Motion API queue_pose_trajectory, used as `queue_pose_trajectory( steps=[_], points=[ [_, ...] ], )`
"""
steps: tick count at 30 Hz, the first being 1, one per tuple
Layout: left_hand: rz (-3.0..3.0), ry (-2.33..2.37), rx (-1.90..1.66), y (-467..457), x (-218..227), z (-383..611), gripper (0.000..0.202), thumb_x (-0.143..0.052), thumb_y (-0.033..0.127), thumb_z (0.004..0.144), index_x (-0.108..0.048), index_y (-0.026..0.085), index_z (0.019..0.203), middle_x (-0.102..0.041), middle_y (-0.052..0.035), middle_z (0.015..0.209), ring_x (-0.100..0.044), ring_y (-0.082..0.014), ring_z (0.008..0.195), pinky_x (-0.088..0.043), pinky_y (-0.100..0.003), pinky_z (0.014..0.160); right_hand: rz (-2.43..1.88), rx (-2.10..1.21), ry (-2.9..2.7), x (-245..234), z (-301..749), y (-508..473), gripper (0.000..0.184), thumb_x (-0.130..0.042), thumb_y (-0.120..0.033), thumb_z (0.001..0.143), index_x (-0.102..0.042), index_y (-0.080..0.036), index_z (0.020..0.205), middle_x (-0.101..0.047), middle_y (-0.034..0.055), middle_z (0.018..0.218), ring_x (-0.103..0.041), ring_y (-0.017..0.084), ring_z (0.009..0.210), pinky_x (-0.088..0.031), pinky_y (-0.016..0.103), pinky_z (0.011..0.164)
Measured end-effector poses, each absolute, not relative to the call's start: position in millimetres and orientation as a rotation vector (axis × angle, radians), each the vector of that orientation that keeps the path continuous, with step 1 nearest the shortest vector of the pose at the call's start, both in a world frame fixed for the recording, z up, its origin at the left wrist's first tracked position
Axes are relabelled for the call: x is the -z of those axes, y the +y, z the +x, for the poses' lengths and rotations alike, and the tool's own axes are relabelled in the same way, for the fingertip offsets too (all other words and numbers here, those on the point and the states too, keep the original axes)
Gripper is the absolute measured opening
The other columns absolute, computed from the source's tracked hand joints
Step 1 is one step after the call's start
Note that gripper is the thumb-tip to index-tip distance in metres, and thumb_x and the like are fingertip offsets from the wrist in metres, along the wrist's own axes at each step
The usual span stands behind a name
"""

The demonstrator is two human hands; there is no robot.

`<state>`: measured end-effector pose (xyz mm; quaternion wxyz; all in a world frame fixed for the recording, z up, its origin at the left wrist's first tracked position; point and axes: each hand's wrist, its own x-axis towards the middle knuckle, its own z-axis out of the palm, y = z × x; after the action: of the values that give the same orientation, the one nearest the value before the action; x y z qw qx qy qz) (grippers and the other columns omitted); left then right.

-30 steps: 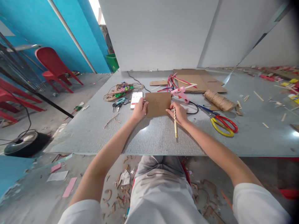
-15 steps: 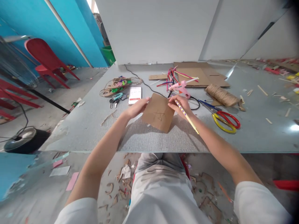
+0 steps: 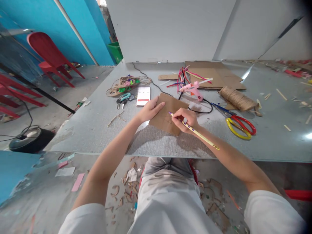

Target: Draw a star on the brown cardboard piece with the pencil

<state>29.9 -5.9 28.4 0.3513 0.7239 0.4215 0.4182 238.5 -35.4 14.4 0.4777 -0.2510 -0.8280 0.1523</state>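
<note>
A piece of brown cardboard (image 3: 162, 125) with a faint pencilled star sits in front of me, tilted on the table. My left hand (image 3: 151, 110) grips its left edge, thumb on top and fingers at the far side. In my right hand (image 3: 185, 119) is a yellow pencil (image 3: 203, 138) with purple dots, held in a writing grip. Its purple tip end is over the cardboard beside the drawn lines, and part of the star is hidden by the hand. Whether the tip touches the surface I cannot tell.
Behind lie a pink glue gun (image 3: 192, 89), pipe cleaners (image 3: 184, 76) and larger cardboard sheets (image 3: 219, 73). Scissors (image 3: 240, 126) and a twine roll (image 3: 236, 98) are at right. A phone (image 3: 143, 96), keys (image 3: 121, 103) and a twine bundle (image 3: 124, 86) are at left.
My right hand has moved from the cardboard's right edge onto its face, bringing the pencil tip over the drawing. My left thumb now lies across the cardboard. The view has shifted slightly.
</note>
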Motion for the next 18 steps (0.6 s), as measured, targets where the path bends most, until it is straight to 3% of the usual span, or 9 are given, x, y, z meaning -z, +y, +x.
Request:
queue_pose_trajectory(
  steps=[7,18],
  points=[
    [1.932,1.124,-1.108,-8.9,-28.6,29.9,0.034,-0.060,0.050,0.081,-0.048,0.019,0.076,-0.051,-0.0002,0.069,-0.047,-0.0149,0.064,-0.034,-0.027,0.056,-0.691,-0.414,-2.077,-6.6,241.7,-31.5,0.014,-0.058,-0.031,0.079,-0.052,-0.022,0.070,-0.060,-0.0026,0.060,-0.051,0.009,0.050,-0.040,0.024,0.049],
    [1.949,1.129,-1.120,-15.3,-35.3,30.2,0.028,-0.061,0.044,0.082,-0.050,0.019,0.079,-0.050,-0.0013,0.069,-0.048,-0.0175,0.068,-0.034,-0.028,0.060,-0.673,-0.374,-2.207,-5.5,242.0,-31.9,0.016,-0.058,-0.033,0.080,-0.055,-0.022,0.069,-0.063,-0.0005,0.064,-0.054,0.011,0.053,-0.040,0.024,0.051]
  ],
)
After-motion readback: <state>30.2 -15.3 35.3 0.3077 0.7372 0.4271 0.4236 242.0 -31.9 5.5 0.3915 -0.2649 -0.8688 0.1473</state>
